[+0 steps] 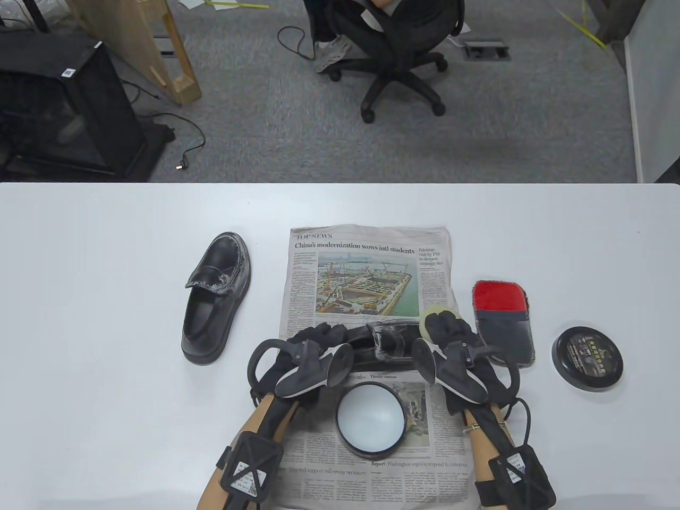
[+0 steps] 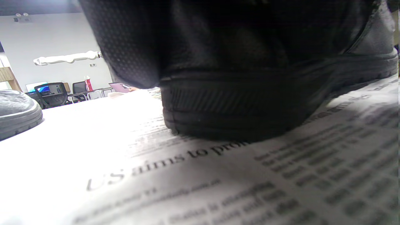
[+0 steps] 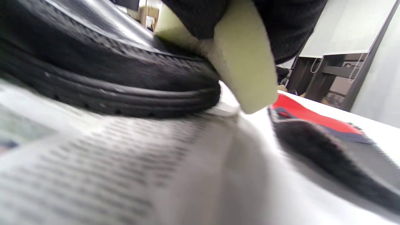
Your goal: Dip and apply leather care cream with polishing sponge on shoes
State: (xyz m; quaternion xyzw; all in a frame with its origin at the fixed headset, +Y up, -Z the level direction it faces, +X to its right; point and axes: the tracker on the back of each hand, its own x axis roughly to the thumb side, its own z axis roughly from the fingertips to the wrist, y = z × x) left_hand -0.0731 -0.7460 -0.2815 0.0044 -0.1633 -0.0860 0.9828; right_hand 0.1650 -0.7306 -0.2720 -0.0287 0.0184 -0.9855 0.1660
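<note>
Pale yellow-green polishing sponge is in the right hand, fingers wrapped round it, pressed vs the toe end of the black shoe lying sideways across the newspaper. Right wrist view: sponge sits at the toe's edge, its lower corner just above the paper, shoe's ribbed sole flat on the print. Left hand rests on the shoe's heel end, steadying it; exact finger grip can't be told, glove covers it. Left wrist view shows the heel on the newsprint w/ glove fabric above.

Open cream tin, whitish inside, sits on the paper just nr the hands, btwn the two wrists. Its black lid lies on the table well to the right. Btwn lid and paper: red-and-dark polishing mitt. Second black shoe, toe pointing away, white smears on the upper, stands left of the paper, apart from it.

Surface: white table, the one newspaper sheet spread mid-front. Beyond: grey carpet, black office chair w/ someone's foot by its base, black box-like unit at left, wooden frame beside it, loose cable on the floor.
</note>
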